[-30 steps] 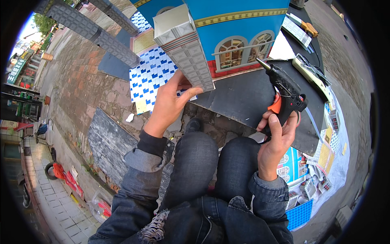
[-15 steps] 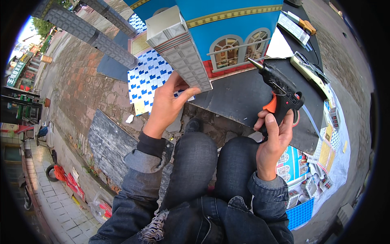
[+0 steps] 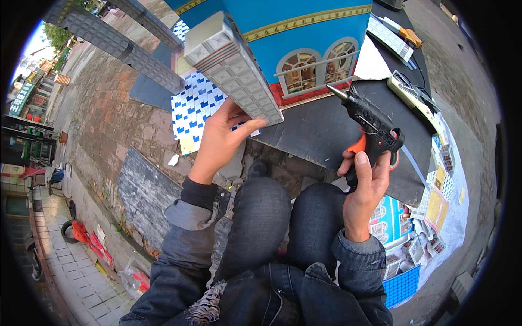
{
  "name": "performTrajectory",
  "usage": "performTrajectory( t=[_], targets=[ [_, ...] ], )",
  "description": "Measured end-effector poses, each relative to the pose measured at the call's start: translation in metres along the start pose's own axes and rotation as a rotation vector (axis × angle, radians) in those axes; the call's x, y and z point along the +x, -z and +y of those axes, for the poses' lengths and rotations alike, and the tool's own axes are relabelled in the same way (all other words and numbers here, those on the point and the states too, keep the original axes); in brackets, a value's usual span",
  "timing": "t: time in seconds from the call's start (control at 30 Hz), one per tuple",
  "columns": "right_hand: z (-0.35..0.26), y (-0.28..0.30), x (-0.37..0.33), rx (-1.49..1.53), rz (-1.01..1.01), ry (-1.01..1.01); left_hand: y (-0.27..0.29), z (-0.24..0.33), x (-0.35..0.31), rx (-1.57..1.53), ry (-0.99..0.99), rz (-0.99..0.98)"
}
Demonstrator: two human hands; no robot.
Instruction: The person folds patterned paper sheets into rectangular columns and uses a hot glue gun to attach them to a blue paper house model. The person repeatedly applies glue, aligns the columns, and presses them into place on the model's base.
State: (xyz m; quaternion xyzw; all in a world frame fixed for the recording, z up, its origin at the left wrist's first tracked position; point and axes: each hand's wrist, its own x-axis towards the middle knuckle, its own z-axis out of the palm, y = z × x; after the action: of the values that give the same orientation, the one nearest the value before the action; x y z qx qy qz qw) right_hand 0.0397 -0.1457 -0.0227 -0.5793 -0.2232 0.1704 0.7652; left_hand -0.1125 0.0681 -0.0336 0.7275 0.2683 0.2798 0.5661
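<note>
Between the thumb and fingers of my left hand [image 3: 225, 136] is the lower end of a grey stone-patterned cardboard pillar [image 3: 236, 73]. It leans toward the upper left, beside the blue model building [image 3: 310, 32] with arched windows. Part of my fingers is hidden behind the pillar. In my right hand [image 3: 365, 187] is a black hot glue gun [image 3: 372, 119] with an orange trigger, its nozzle pointing up and left toward the foot of the building wall. A glue stick trails from its back. Under the pillar lies a blue-and-white tiled card floor [image 3: 198, 108].
A black board [image 3: 304, 133] carries the building. Two more grey pillars [image 3: 147, 65] stand at the upper left. On the right lie a cream-coloured tool [image 3: 416, 100], an orange-handled tool [image 3: 408, 35] and printed card pieces [image 3: 394, 220]. A worn dark board [image 3: 147, 190] rests on the brick ground.
The pillar's upper end has shifted slightly left and down in my left hand. The glue gun has moved a little left and down, still held in my right hand.
</note>
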Motion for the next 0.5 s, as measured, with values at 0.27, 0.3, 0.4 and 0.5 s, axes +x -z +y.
performTrajectory(
  t=[0.27, 0.3, 0.4, 0.5],
  targets=[
    [-0.019, -0.005, -0.019, -0.039, -0.255, 0.077, 0.007, 0.013, -0.039, -0.966, 0.063, 0.036],
    [-0.021, -0.007, -0.025, -0.042, -0.290, 0.071, 0.003, 0.013, -0.045, -1.095, 0.066, 0.034],
    [-0.025, -0.012, -0.038, -0.116, -0.386, 0.131, -0.008, 0.015, -0.060, -1.386, 0.049, 0.039],
    [-0.028, -0.014, -0.047, -0.167, -0.402, 0.135, -0.012, 0.018, -0.073, -1.537, 0.061, 0.019]
  ],
)
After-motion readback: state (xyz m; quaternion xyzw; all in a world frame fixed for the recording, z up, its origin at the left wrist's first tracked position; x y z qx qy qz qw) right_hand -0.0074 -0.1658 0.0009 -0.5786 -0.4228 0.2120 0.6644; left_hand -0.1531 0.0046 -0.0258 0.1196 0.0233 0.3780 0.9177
